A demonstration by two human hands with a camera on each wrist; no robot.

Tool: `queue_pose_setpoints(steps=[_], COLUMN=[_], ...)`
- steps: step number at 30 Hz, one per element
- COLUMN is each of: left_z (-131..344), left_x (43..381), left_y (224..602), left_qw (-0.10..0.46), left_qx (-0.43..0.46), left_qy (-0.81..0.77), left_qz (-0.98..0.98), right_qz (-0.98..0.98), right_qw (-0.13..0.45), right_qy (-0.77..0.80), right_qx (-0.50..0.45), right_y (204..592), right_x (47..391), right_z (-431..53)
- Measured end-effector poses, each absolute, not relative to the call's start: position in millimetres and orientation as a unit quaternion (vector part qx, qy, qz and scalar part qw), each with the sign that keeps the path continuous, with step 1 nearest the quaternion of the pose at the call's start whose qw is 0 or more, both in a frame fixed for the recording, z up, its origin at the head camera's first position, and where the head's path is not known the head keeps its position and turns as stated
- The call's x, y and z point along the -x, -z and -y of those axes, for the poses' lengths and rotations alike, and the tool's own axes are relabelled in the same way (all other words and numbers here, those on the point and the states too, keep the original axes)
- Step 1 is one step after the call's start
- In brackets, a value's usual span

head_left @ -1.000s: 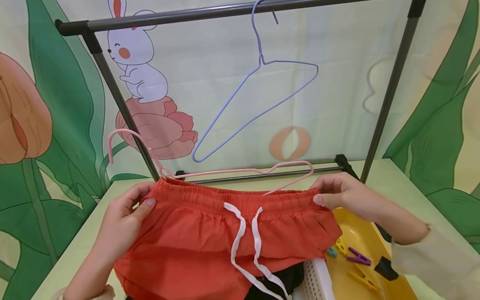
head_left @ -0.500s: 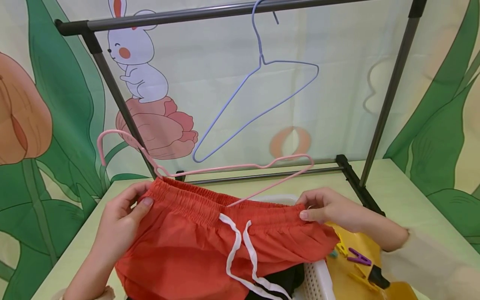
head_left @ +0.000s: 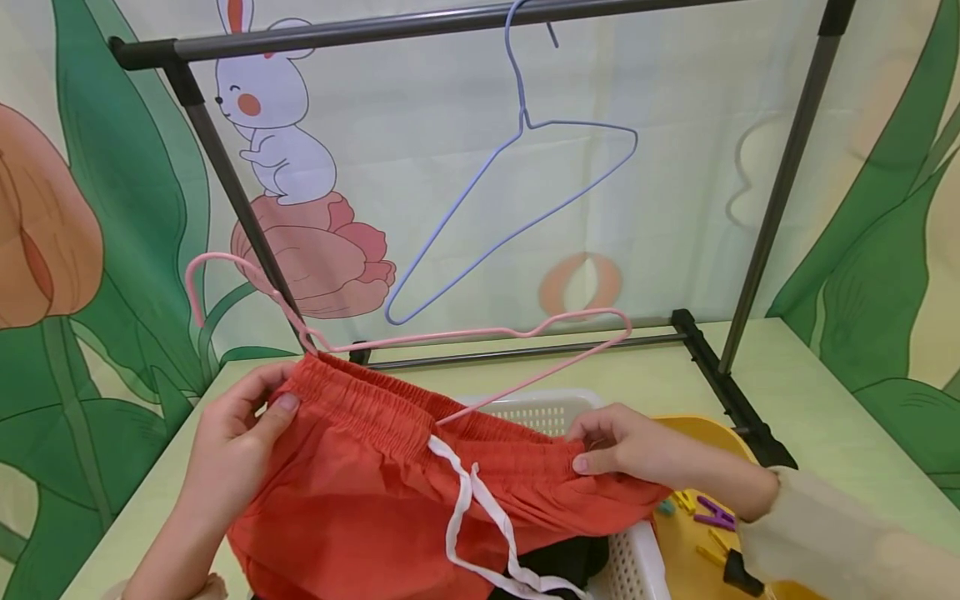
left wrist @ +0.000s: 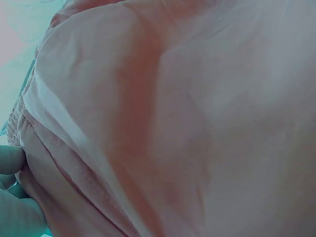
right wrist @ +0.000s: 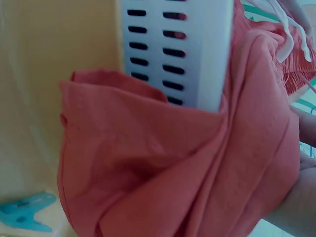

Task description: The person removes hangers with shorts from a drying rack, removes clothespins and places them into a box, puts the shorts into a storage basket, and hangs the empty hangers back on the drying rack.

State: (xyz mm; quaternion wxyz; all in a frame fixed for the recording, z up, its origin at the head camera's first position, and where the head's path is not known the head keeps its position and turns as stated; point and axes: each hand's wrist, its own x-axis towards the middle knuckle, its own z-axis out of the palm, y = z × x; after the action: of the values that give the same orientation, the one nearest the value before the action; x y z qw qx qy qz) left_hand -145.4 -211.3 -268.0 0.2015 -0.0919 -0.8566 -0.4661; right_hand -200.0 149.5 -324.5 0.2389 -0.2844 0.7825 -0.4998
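Observation:
Red shorts (head_left: 352, 492) with an elastic waistband and a white drawstring (head_left: 453, 533) are stretched between both hands. My left hand (head_left: 232, 437) pinches the waistband at its left end, thumb in front. At the waistband's right end, my right hand (head_left: 633, 446) pinches it, lower than the left. A pink hanger (head_left: 442, 336) lies partly inside the waist opening; its hook sticks out at upper left and its right arm stands above the waistband. Its lower left part is hidden by the cloth. The red fabric (left wrist: 197, 128) fills most of the left wrist view.
A blue hanger (head_left: 577, 202) hangs from the rack's dark bar (head_left: 390, 35). Beneath the shorts stands a white basket (head_left: 637, 567) with black cloth (head_left: 566, 562) in it. Beside it, a yellow tray (head_left: 701, 427) holds several clothespins, among them a purple clothespin (head_left: 715, 514).
My right hand has moved left and down with its end of the waistband, which now slackens and opens. The pink hanger's hook has shifted left, and more of its right arm shows.

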Motion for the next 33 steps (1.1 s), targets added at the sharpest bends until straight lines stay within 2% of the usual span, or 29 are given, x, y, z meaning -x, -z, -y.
queue_pose_setpoints(steps=[18,33], left_z=[209.7,201.9], left_x=[146.2,148.9], left_y=[268.9,272.7], left_qw=[0.184,0.147], left_qx=[0.105,0.120], left_qy=[0.461,0.438], left_qz=[0.862,0.879], right_qz=[-0.785,-0.796], right_qw=[0.272,0.296], right_qy=[0.455,0.409], right_qx=[0.321,0.333], right_y=[332.1,341.8], right_x=[186.3,178.5], right_z=[-117.9,-98.7])
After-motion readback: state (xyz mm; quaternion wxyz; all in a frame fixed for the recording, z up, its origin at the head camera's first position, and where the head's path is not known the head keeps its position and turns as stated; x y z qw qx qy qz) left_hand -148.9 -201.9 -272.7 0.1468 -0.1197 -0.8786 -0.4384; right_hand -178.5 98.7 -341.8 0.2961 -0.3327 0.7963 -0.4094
